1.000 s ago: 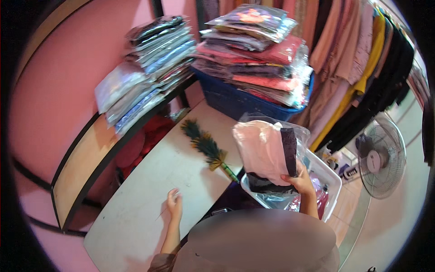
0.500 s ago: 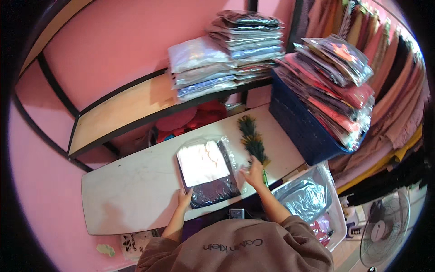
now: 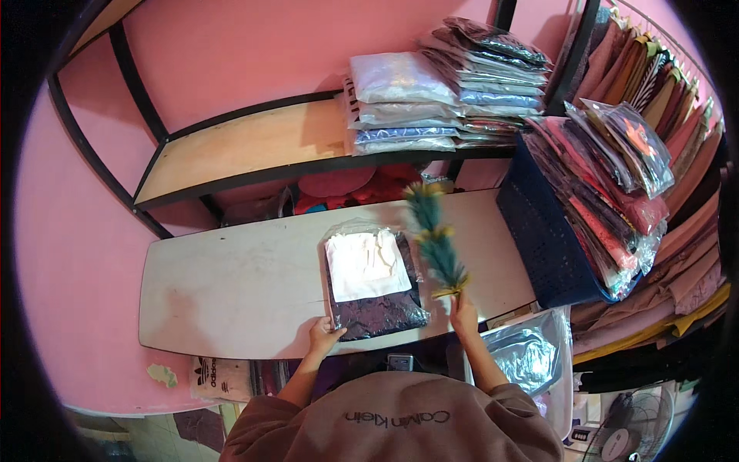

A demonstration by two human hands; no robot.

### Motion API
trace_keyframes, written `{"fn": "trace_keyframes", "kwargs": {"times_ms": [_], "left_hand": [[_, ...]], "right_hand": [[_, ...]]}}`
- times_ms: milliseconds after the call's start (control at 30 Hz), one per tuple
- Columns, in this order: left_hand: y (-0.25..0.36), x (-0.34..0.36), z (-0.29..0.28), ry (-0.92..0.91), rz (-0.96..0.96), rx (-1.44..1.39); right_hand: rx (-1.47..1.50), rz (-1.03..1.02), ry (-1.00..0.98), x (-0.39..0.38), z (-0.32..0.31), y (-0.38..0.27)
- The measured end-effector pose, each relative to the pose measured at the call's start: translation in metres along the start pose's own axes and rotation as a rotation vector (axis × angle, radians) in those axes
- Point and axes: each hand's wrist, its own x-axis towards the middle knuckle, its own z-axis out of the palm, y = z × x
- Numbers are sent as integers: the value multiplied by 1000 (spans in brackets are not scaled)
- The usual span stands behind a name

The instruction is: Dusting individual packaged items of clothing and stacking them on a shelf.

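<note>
Feather duster [image 3: 433,239] lifted by right hand [image 3: 463,314], left hand [image 3: 324,336] pinning packet [image 3: 372,283] edge

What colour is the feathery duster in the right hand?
Green with yellow bands, on the feathery duster held by the right hand; head view.

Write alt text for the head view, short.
Seen from above, a person at a white table presses the left hand on the near edge of a clear plastic bag holding dark and white folded clothes, while the right hand lifts a green feather duster. Stacks of bagged clothes sit on a wooden shelf behind.
</note>
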Motion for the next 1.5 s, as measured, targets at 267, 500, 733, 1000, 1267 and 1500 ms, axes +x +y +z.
{"fn": "trace_keyframes", "kwargs": {"times_ms": [267,500,733,1000,1267,1500], "left_hand": [[-11,4,1,62,55,111],[-41,-1,-12,34,174,101],[5,-19,-18,-158,-132,164],[16,-9,-29,-314,-171,224],[-17,20,-44,-497,-99,331],[25,97,-36,-181,-64,471]], "right_hand": [[-345,-312,-432,-14,16,-33],[-265,-237,-408,25,9,-21],[-430,-249,-364,26,11,-4],[-413,-480,-628,0,11,-36],[-346,278,-142,43,7,17],[-517,26,426,57,2,29]]}}
